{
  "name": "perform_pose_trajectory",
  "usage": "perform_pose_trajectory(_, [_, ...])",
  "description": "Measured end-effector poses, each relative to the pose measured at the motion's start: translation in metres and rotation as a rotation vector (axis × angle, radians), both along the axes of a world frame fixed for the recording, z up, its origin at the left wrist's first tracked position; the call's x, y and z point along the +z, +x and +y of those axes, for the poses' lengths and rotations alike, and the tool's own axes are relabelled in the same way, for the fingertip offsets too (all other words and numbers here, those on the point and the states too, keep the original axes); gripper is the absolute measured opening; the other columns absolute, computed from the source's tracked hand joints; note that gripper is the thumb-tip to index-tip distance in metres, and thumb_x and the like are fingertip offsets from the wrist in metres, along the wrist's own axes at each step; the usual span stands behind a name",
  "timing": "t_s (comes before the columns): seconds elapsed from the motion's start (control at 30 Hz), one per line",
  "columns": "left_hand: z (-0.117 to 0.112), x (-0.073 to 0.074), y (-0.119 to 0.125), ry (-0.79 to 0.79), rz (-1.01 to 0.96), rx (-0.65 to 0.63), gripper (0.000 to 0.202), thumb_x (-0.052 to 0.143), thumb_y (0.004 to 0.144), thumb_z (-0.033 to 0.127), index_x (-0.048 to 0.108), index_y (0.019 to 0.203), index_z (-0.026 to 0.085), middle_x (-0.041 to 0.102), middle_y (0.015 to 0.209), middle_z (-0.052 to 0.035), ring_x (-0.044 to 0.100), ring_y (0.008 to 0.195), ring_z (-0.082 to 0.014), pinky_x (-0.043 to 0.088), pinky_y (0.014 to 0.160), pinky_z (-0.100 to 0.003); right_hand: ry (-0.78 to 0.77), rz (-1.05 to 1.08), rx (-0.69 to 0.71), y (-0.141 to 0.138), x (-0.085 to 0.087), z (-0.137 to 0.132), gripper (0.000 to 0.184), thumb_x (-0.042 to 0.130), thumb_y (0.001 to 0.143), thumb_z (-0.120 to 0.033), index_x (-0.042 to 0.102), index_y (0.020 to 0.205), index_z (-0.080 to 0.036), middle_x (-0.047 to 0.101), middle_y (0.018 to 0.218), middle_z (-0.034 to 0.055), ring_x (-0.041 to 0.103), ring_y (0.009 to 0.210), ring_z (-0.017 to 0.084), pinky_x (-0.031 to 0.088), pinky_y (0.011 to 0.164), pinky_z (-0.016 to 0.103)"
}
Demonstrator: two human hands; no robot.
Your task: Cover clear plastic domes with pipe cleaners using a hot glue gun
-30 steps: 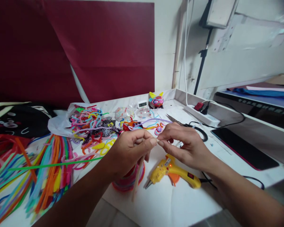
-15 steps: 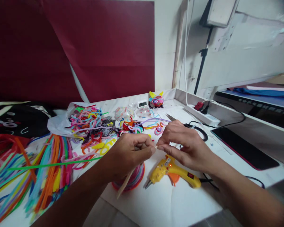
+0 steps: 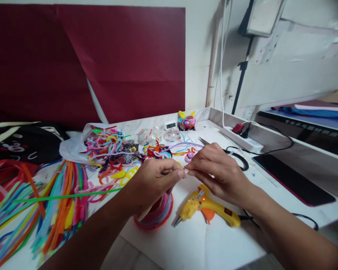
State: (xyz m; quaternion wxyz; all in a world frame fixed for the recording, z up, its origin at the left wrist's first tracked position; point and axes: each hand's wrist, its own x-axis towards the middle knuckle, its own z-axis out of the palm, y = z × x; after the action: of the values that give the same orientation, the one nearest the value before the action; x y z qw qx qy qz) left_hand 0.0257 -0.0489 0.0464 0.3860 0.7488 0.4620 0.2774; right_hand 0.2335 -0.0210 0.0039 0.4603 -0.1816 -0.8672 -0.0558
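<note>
My left hand (image 3: 157,183) is closed, thumb against the fingers, on a pale cream pipe cleaner (image 3: 144,213). The tail of this pipe cleaner hangs below the palm. Its other end comes out at the left fingertips, where my right hand (image 3: 219,174) pinches it between thumb and fingers. Only a tiny bit shows between the two hands. Beneath my left hand sits a round piece of coiled pink, purple and red pipe cleaners (image 3: 159,217), partly covered. A yellow hot glue gun (image 3: 197,206) lies below my right hand, its small red light on.
Bundles of colourful pipe cleaners (image 3: 64,198) lie at left. Behind are a plastic bag of cut pieces (image 3: 73,150), clear domes (image 3: 149,137), a small digital clock (image 3: 170,125) and a decorated ball (image 3: 187,122). At right are scissors (image 3: 240,161), a power strip (image 3: 242,138) and a phone (image 3: 293,180).
The pale pipe cleaner's hanging tail now shows shorter under my left hand. My right fingers have straightened a little at the pinch. The whole view has shifted slightly.
</note>
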Motion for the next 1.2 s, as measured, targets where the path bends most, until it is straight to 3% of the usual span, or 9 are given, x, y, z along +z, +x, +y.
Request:
perform_pose_trajectory(0.3, [0.001,0.002,0.003,-0.003,0.063,0.050,0.026,0.057,0.086,0.035,0.063,0.070,0.016,0.042,0.049,0.0076,0.036,0.046,-0.0071,0.027,0.044,-0.019,-0.058,0.044,-0.027,0.000,-0.001,-0.002,0.004,0.062,0.091,-0.014,0.062,0.089,-0.017,0.068,0.079,0.0048,0.059,0.073,0.016,0.040,0.073,0.034])
perform_pose_trajectory(0.43, [-0.001,0.002,0.000,0.053,0.074,0.040,0.025,0.057,0.086,0.035,0.063,0.071,0.016,0.040,0.050,0.0086,0.034,0.047,-0.0061,0.026,0.045,-0.018,-0.180,0.138,-0.011,-0.003,0.000,-0.004,0.007,0.064,0.091,-0.017,0.062,0.084,-0.018,0.067,0.073,0.0024,0.059,0.070,0.015,0.041,0.072,0.033])
perform_pose_trajectory(0.53, [0.000,0.001,-0.003,0.084,0.075,0.039,0.026,0.057,0.088,0.036,0.064,0.073,0.016,0.040,0.050,0.0090,0.033,0.047,-0.0058,0.025,0.045,-0.018,-0.252,0.140,0.020,-0.004,0.000,-0.003,0.005,0.062,0.092,-0.015,0.064,0.089,-0.018,0.069,0.079,0.0026,0.061,0.074,0.014,0.044,0.075,0.030])
perform_pose_trajectory(0.7, [0.000,0.002,-0.003,0.147,0.135,0.055,0.027,0.056,0.088,0.037,0.065,0.072,0.016,0.037,0.051,0.0084,0.031,0.049,-0.0062,0.023,0.046,-0.019,-0.242,0.115,-0.012,-0.003,-0.001,-0.001,0.004,0.063,0.091,-0.014,0.065,0.090,-0.017,0.071,0.082,0.0026,0.062,0.078,0.014,0.043,0.078,0.030])
perform_pose_trajectory(0.93, [0.000,0.002,-0.003,0.215,0.157,0.034,0.029,0.054,0.090,0.038,0.068,0.076,0.017,0.040,0.055,0.0073,0.036,0.052,-0.0069,0.027,0.049,-0.020,-0.539,0.212,0.008,-0.002,0.003,-0.004,0.006,0.065,0.090,-0.018,0.068,0.084,-0.018,0.071,0.079,-0.0007,0.063,0.073,0.011,0.046,0.069,0.022])
perform_pose_trajectory(1.2, [0.002,0.008,-0.013,0.296,0.243,0.108,0.024,0.054,0.090,0.039,0.071,0.086,0.022,0.045,0.052,0.0081,0.040,0.049,-0.0075,0.028,0.048,-0.020,-0.556,0.287,-0.102,0.002,0.003,0.002,0.006,0.071,0.086,-0.025,0.073,0.084,-0.020,0.074,0.078,-0.0010,0.065,0.069,0.011,0.046,0.059,0.019])
